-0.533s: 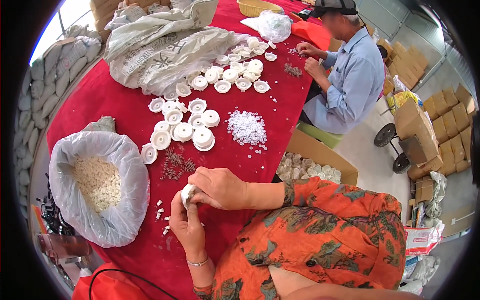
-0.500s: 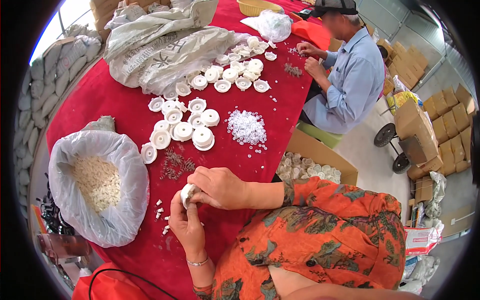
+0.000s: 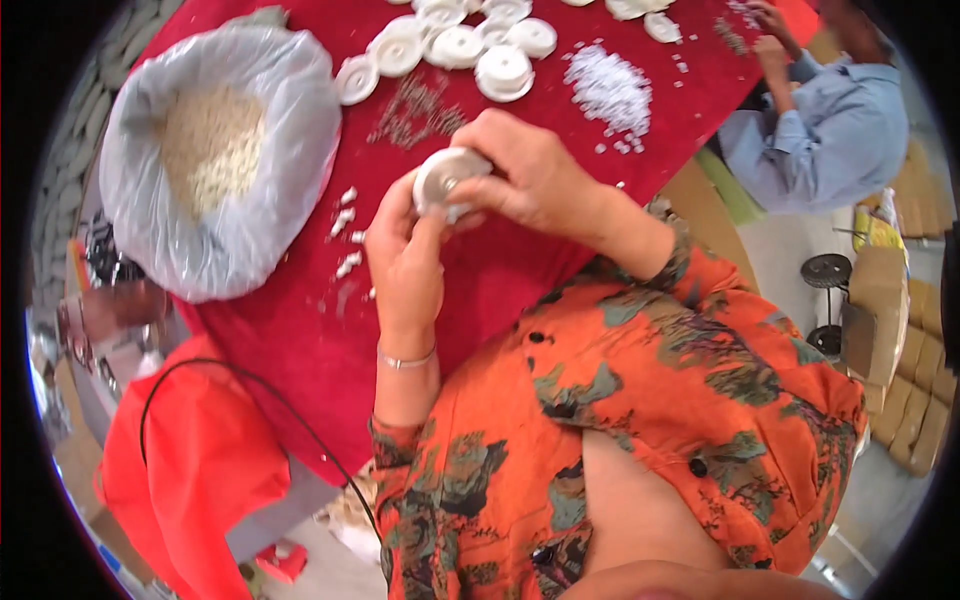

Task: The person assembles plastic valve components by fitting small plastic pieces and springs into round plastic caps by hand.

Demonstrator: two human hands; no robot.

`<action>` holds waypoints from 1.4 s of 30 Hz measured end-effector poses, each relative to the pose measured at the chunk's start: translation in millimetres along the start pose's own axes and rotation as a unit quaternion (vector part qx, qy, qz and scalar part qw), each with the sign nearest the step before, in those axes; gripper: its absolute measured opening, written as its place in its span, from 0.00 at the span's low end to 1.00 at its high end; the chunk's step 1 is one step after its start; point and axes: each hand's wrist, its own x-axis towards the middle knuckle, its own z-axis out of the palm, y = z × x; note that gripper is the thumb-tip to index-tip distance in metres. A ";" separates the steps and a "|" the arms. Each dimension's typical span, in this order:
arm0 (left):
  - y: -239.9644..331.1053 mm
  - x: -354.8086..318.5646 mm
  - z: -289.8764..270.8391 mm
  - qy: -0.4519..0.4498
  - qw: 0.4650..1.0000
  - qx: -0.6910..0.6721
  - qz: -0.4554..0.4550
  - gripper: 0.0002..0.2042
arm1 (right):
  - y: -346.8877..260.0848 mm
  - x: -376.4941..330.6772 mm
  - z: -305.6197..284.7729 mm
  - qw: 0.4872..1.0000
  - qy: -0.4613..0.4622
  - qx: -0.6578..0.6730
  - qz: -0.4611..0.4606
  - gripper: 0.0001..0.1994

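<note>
Between my two hands is a round white plastic part, its flat face (image 3: 436, 184) turned up toward me. My left hand (image 3: 405, 255) grips it from below and the left edge. On the other side, my right hand (image 3: 535, 180) has its thumb across the face and its fingers round the far edge. Just beyond lies a heap of small metal springs (image 3: 415, 112). More round white parts (image 3: 503, 72) stand behind the springs. Several tiny white pieces (image 3: 345, 220) are scattered left of my left hand.
At left stands a plastic-lined bag (image 3: 300, 170) of small cream pieces (image 3: 225, 160). A heap of tiny whitish rings (image 3: 608, 90) lies on the red cloth (image 3: 500, 285). A co-worker in a blue shirt (image 3: 840, 140) sits at far right. A black cable (image 3: 300, 425) crosses the lower left.
The view has tipped down toward my body, so the table's things sit higher. The round white part has turned from edge-on to show its flat face, still in both hands.
</note>
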 end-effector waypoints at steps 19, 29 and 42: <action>-3.0 -11.7 -1.7 -0.011 0.994 0.105 0.026 0.14 | -2.0 -1.6 -1.1 0.918 -0.129 0.304 0.219 0.11; 0.3 2.8 11.3 -0.023 0.954 0.293 0.062 0.13 | 12.8 -3.4 -5.3 0.998 -0.048 0.049 0.010 0.08; -3.4 -9.6 -21.1 -0.079 0.967 -0.161 -0.180 0.21 | -30.5 -5.0 -9.4 0.983 -0.004 -0.093 -0.156 0.07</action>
